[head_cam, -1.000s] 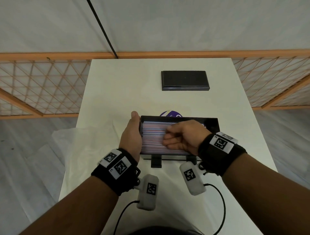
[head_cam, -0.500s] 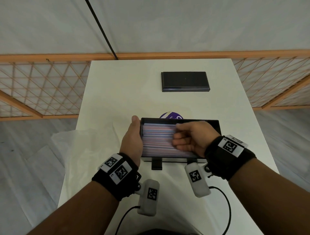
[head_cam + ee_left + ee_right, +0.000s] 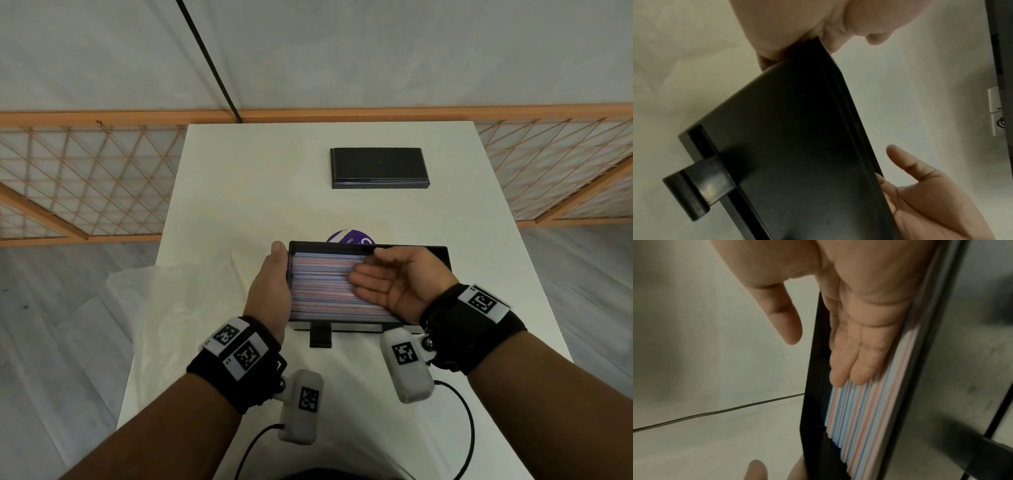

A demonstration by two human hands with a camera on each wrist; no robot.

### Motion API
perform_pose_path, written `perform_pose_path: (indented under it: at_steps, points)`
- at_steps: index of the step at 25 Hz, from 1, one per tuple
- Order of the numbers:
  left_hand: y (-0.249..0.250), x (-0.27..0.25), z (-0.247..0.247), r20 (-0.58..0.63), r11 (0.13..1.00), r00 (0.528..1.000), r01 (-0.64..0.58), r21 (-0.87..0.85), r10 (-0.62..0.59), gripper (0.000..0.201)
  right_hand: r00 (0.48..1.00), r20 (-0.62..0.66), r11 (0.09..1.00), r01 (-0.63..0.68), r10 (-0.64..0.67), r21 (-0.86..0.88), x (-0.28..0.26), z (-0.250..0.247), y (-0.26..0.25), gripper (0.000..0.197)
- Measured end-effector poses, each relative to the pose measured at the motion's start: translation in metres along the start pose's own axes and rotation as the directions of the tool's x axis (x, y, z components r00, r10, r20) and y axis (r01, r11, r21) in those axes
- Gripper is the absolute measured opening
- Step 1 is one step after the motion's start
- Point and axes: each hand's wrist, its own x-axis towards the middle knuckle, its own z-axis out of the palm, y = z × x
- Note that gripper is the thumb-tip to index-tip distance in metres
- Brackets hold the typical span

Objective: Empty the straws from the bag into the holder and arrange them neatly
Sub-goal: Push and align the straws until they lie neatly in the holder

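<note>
Now the black rectangular plastic holder (image 3: 442, 253) is sitting on the white table (image 3: 239, 192), filled with pink, blue and white striped straws (image 3: 318, 294) lying side by side; the left hand (image 3: 270, 291) is bracing the holder's left end, thumb at its far corner, though its fingers are hidden; the right hand (image 3: 394, 284) is lying palm up with straight, spread fingers (image 3: 855, 366) resting on the straws; a crumpled clear plastic bag (image 3: 164, 308) is lying just left of the holder.

purple disc (image 3: 349, 237) — mostly hidden (behind holder (image 3: 370, 245))
</note>
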Motion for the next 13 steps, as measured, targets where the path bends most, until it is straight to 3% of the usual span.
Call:
perform_pose_path:
  at_steps: [3,5,6,7,8,9,10,11,13]
  points:
    - [0.006,-0.004,0.001,-0.059,0.992,0.993,-0.101,0.077,0.106,0.056,1.0,-0.018,0.998,-0.015,0.014,-0.067,-0.002,0.001,-0.001,0.014]
    - [0.016,-0.009,-0.002,-0.111,0.898,0.922,-0.326,0.294,0.371,0.054,1.0,-0.023,0.994,-0.001,-0.001,-0.11,-0.008,0.0,-0.006,0.014]
    - [0.023,-0.011,-0.004,-0.097,0.837,0.88,-0.4,0.373,0.464,0.047,0.999,-0.033,0.99,0.015,-0.02,-0.143,-0.014,-0.002,-0.01,0.013]
    - [0.03,-0.012,-0.005,-0.042,0.819,0.869,-0.446,0.362,0.493,0.036,0.998,-0.05,0.981,0.034,-0.044,-0.19,-0.02,-0.006,-0.014,0.012]
    - [0.037,-0.016,-0.003,0.036,0.869,0.909,-0.409,0.277,0.416,0.03,0.995,-0.072,0.968,0.048,-0.068,-0.247,-0.025,-0.011,-0.017,0.012]
    - [0.042,-0.018,0.002,0.125,0.947,0.963,-0.261,0.187,0.24,0.03,0.993,-0.091,0.951,0.047,-0.078,-0.306,-0.03,-0.016,-0.018,0.012]
    - [0.044,-0.02,0.009,0.216,0.989,0.976,-0.061,0.131,0.032,0.034,0.992,-0.105,0.931,0.03,-0.073,-0.363,-0.032,-0.02,-0.017,0.014]
    - [0.044,-0.021,0.016,0.275,0.982,0.952,0.096,0.163,-0.139,0.038,0.992,-0.115,0.913,0.005,-0.057,-0.408,-0.033,-0.022,-0.015,0.015]
    - [0.037,-0.015,0.03,0.277,0.912,0.921,0.157,0.38,-0.274,0.047,0.99,-0.137,0.884,-0.035,-0.034,-0.467,-0.03,-0.021,-0.011,0.017]
